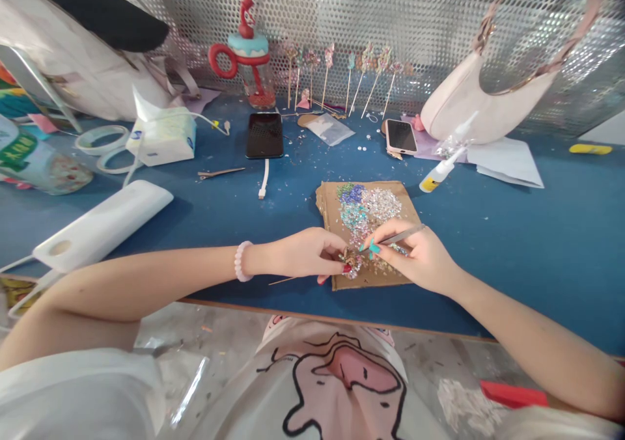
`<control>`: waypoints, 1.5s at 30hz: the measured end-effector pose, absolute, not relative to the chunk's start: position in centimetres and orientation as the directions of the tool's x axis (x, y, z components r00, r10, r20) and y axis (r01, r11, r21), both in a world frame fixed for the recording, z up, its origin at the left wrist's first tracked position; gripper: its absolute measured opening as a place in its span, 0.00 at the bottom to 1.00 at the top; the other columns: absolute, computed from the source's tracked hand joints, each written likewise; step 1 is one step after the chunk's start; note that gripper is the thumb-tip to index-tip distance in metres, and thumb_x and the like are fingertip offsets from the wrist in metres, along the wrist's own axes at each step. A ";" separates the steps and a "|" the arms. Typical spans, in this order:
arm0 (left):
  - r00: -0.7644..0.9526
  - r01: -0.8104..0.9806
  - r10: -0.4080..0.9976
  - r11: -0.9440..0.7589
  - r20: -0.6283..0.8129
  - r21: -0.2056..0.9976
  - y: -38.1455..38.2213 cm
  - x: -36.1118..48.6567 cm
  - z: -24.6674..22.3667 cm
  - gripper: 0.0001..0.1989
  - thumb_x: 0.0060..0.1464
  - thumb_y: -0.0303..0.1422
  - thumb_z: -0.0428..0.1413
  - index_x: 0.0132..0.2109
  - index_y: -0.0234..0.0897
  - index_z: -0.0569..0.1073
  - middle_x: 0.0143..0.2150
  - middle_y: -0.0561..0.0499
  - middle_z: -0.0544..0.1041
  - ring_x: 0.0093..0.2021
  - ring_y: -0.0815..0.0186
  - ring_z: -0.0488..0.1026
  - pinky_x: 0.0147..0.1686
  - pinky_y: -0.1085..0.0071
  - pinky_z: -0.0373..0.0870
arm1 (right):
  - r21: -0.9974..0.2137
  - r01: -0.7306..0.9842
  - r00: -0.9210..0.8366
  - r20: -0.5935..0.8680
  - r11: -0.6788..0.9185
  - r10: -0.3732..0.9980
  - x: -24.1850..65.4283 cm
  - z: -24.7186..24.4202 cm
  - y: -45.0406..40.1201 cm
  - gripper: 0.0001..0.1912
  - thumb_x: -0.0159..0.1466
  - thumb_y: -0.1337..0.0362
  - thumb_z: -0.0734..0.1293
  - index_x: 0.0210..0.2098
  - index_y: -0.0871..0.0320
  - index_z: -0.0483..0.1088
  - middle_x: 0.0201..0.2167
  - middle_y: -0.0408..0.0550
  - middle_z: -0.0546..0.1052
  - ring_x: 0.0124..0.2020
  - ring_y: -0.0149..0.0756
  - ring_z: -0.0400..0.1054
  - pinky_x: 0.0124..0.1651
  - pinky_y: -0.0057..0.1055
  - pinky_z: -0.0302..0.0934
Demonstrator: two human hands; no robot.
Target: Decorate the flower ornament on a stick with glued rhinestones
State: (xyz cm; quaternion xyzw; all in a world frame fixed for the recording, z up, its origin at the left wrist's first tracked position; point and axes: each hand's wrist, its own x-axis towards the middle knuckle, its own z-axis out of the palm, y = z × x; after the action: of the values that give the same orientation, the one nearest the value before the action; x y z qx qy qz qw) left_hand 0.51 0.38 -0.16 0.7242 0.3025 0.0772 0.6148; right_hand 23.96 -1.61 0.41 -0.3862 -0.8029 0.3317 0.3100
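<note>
A piece of cardboard (327, 209) lies near the table's front edge, with piles of small rhinestones (383, 204) in white, blue, teal and green on it. Over its left part, my left hand (312, 251) pinches a small decorated piece (351, 259) covered in shiny bits; a thin stick (282, 280) shows below that hand. My right hand (420, 258) is closed on metal tweezers (403, 234), whose tips point left and reach the decorated piece. Where exactly the tips touch is too small to tell.
Behind the cardboard are a black phone (264, 135), a pink phone (401, 137), a glue bottle (437, 176) and a clear bag (329, 129). Decorated sticks (349, 88) stand by the mesh wall. Scissors (221, 173) and a white device (105, 225) lie left; a handbag (478, 105) stands right.
</note>
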 end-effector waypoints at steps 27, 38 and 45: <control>0.813 0.341 0.519 -0.056 -0.265 0.938 0.4 0.6 0.1 0.07 0.57 0.33 0.56 0.34 0.33 0.73 0.18 0.60 0.68 0.19 0.75 0.66 0.20 0.81 0.58 | -0.768 0.366 -0.533 0.291 0.526 0.795 24.2 0.0 -1.6 0.04 0.66 0.63 0.65 0.37 0.55 0.72 0.35 0.47 0.79 0.36 0.34 0.75 0.39 0.31 0.69; 0.818 0.354 0.534 -0.176 -0.213 0.919 -0.4 0.4 0.5 0.08 0.57 0.30 0.55 0.29 0.34 0.71 0.22 0.58 0.71 0.20 0.75 0.69 0.22 0.81 0.63 | -0.640 0.366 -0.693 0.298 0.676 0.657 23.4 0.5 -1.9 0.09 0.70 0.68 0.57 0.38 0.56 0.68 0.35 0.48 0.72 0.36 0.34 0.67 0.41 0.33 0.64; 0.825 0.345 0.538 -0.238 -0.173 0.908 -0.8 0.4 0.4 0.08 0.56 0.27 0.54 0.29 0.35 0.72 0.21 0.59 0.70 0.20 0.74 0.71 0.22 0.81 0.63 | -0.578 0.388 -0.763 0.236 0.718 0.602 23.2 0.4 -2.3 0.07 0.68 0.69 0.58 0.39 0.57 0.68 0.36 0.48 0.69 0.35 0.33 0.66 0.38 0.31 0.63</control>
State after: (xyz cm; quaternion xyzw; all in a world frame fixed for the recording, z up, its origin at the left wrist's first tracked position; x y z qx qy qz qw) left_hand 0.41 -0.80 0.42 0.7820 0.2823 0.0876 0.5487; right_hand 23.17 -2.35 0.39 -0.2740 -0.9030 0.2569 0.2086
